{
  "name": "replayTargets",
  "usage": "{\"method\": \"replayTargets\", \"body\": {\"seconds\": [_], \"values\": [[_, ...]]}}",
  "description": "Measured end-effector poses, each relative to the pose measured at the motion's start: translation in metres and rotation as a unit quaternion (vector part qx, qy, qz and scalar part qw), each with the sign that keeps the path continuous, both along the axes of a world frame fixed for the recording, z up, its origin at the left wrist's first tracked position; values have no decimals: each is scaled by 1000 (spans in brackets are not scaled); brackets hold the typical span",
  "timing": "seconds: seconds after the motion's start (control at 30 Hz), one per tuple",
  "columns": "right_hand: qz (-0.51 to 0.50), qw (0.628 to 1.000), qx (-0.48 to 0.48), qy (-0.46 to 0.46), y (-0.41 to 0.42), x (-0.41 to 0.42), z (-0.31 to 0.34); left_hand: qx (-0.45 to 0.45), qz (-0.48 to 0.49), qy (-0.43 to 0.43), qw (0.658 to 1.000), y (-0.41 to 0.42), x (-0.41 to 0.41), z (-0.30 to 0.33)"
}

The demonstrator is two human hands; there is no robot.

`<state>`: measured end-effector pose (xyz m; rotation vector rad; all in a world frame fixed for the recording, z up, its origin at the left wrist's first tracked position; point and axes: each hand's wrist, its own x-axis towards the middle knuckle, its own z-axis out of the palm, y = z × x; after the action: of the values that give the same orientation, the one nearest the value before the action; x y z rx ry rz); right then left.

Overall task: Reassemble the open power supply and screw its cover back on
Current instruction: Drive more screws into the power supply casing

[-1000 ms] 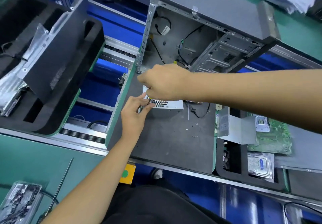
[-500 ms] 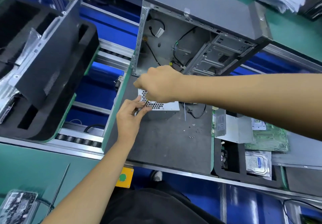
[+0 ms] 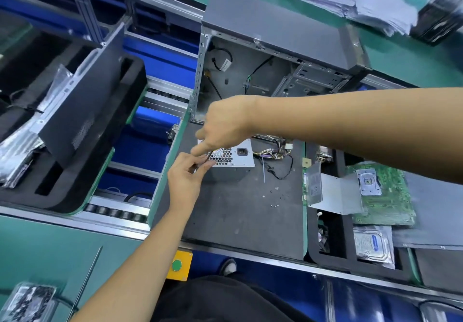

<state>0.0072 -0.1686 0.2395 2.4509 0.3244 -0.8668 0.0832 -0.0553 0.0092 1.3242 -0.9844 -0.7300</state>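
The silver power supply (image 3: 235, 162) lies on the dark mat (image 3: 238, 219) with its honeycomb grille and black socket (image 3: 241, 151) facing me. Its coloured wires (image 3: 273, 153) trail to the right. My right hand (image 3: 225, 123) hovers over its left top corner, index finger stretched down onto that corner and the other fingers curled. My left hand (image 3: 186, 178) comes from below, thumb and fingertips pinched at the grille's left edge. Whatever small part they hold is hidden. Several tiny screws (image 3: 274, 197) lie loose on the mat.
An open grey computer case (image 3: 275, 45) stands just behind the supply. To the right lie a bent silver metal sheet (image 3: 335, 191), a green motherboard (image 3: 385, 196) and a bagged hard drive (image 3: 373, 244). A black foam tray (image 3: 62, 191) with a dark panel sits left. A thin rod (image 3: 85, 281) lies near me.
My right hand has lifted off the power supply's top, uncovering the socket, and now only its index finger reaches the left corner. My left hand stays pinched at the grille edge.
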Motion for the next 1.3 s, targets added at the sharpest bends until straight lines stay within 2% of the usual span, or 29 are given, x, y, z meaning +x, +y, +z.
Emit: {"method": "replayTargets", "body": {"seconds": [0.07,0.13,0.23,0.3,0.37,0.43,0.5,0.57,0.67,0.73,0.8,0.87,0.93,1.03,1.1,1.17,1.23,1.3], "values": [[34,999,-1,15,1,-1,-4,6,5,-29,1000,-1,1,2],[8,1000,6,-3,4,-2,-6,7,6,-34,999,-2,1,2],[-194,978,52,-64,6,-6,-7,-3,-4,10,1000,-2,1,2],[-335,934,73,-100,13,-7,-11,-16,-13,27,999,-1,0,2],[-467,870,84,-132,23,-3,-19,-26,-13,21,999,-1,0,3],[-552,814,96,-153,30,4,-24,-28,-10,4,1000,-1,0,3],[-537,822,89,-166,28,10,-22,-33,-13,8,999,-1,1,2],[-463,865,88,-171,21,13,-12,-37,-13,21,999,-2,1,1],[-312,937,116,-109,5,12,3,-37,-18,43,998,-3,1,-1],[-164,980,88,-64,-4,7,6,-40,-21,39,998,-3,2,-3],[-69,995,55,-44,-9,3,5,-30,-21,37,999,-3,3,-4],[-92,992,68,-58,-10,-1,1,-17,-26,32,999,-3,4,-3],[-198,969,113,-95,-11,-5,-1,-20,-27,18,999,-3,4,-2],[-377,901,165,-137,-6,-7,-3,-24,-25,27,999,-2,4,-2],[-490,844,159,-148,0,-1,-7,-28,-23,25,999,-3,4,-2],[-554,809,137,-142,6,8,-10,-32,-18,17,999,-3,2,-2],[-540,823,128,-119,10,15,-9,-30,-11,22,999,-3,1,0],[-441,885,108,-107,12,16,-5,-26,-6,23,999,-4,1,0]]}}
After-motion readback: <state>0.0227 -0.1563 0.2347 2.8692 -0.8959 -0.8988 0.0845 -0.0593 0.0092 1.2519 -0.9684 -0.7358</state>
